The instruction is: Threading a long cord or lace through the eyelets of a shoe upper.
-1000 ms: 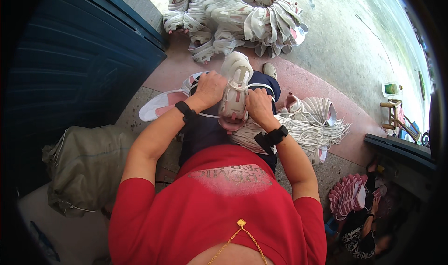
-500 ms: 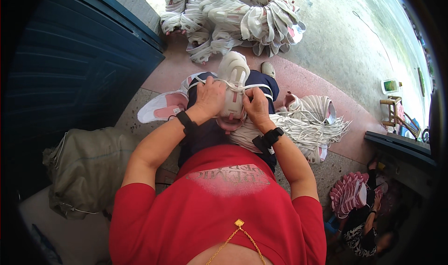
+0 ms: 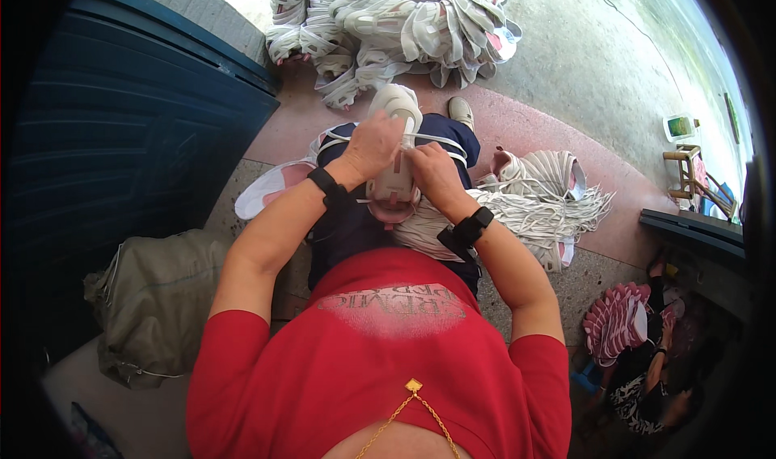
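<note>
A beige-and-white shoe upper point(image 3: 396, 186) with pink trim rests on my lap, its toe pointing away from me. My left hand point(image 3: 373, 145) is over the front of the upper, fingers pinched together at the white shoelace; the fingertips partly hide it. My right hand point(image 3: 436, 174) grips the right edge of the upper beside the lacing, fingers closed. White lace point(image 3: 443, 142) stretches across my dark trousers on the right of the upper. Another white-and-pink upper point(image 3: 271, 190) lies by my left leg, partly hidden behind my left arm.
A large heap of strung white uppers point(image 3: 404, 22) lies ahead. On the right are more uppers point(image 3: 537, 172) and a bundle of white laces point(image 3: 525, 212). A blue door point(image 3: 145, 111) and a stuffed sack point(image 3: 162, 297) stand left. A co-worker point(image 3: 647, 386) sits lower right near pink uppers point(image 3: 617, 321).
My left hand has moved forward and right, over the front of the upper. My right hand has shifted slightly left and up along its edge. The view has shifted slightly.
</note>
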`<state>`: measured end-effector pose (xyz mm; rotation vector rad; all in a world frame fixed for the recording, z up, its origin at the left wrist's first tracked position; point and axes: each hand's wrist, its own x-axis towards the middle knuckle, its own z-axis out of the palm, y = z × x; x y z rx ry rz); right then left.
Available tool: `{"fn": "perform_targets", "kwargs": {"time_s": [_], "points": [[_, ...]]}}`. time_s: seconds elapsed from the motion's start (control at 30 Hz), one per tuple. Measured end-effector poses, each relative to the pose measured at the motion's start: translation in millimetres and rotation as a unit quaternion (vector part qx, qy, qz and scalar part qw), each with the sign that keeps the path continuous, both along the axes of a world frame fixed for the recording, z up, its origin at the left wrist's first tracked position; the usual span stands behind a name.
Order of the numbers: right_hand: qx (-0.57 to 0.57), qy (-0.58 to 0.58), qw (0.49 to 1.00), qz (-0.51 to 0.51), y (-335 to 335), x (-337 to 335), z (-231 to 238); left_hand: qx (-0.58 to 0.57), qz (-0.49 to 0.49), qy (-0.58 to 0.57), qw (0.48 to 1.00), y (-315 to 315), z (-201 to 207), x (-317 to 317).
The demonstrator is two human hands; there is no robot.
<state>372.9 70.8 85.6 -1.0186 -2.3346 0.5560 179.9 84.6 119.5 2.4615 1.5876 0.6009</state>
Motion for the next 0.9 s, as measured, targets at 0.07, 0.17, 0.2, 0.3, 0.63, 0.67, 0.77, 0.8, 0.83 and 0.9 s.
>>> {"fn": "perform_targets", "kwargs": {"time_s": [0.07,0.17,0.2,0.3,0.63,0.67,0.77,0.8,0.83,0.9], "points": [[0.058,-0.111,0.992,0.034,2.2,-6.3,7.6,-0.047,0.046,-0.075,0.995,1.8,-3.3,-8.3],[0.128,-0.227,0.964,0.043,9.6,-13.8,10.2,-0.233,0.115,-0.23,0.938,9.2,12.6,-7.2],[0.151,-0.198,0.966,0.062,11.8,-11.6,10.6,-0.264,0.122,-0.293,0.911,11.2,14.5,-8.7],[0.17,-0.099,0.975,0.106,17.6,6.7,18.1,-0.362,0.122,-0.428,0.819,21.9,20.4,-9.5],[-0.033,0.553,0.827,-0.092,79.3,244.3,332.4,-0.276,0.007,-0.162,0.947,33.2,12.8,25.9],[-0.013,0.562,0.819,-0.117,78.9,272.8,348.3,-0.248,0.016,-0.152,0.957,32.6,8.2,20.5],[-0.012,0.55,0.813,-0.191,85.7,307.2,339.2,-0.207,0.073,-0.043,0.975,20.4,-2.9,-16.5],[-0.049,0.521,0.827,-0.204,90.3,293.2,314.7,-0.212,0.074,-0.033,0.974,15.8,-11.3,-25.8],[-0.097,0.49,0.842,-0.207,94.3,269.8,286.0,-0.217,0.079,-0.022,0.973,9.6,-19.6,-36.9],[-0.214,0.4,0.872,-0.183,93.3,202.0,211.4,-0.24,0.068,-0.018,0.968,2.0,-26.6,-48.5]]}}
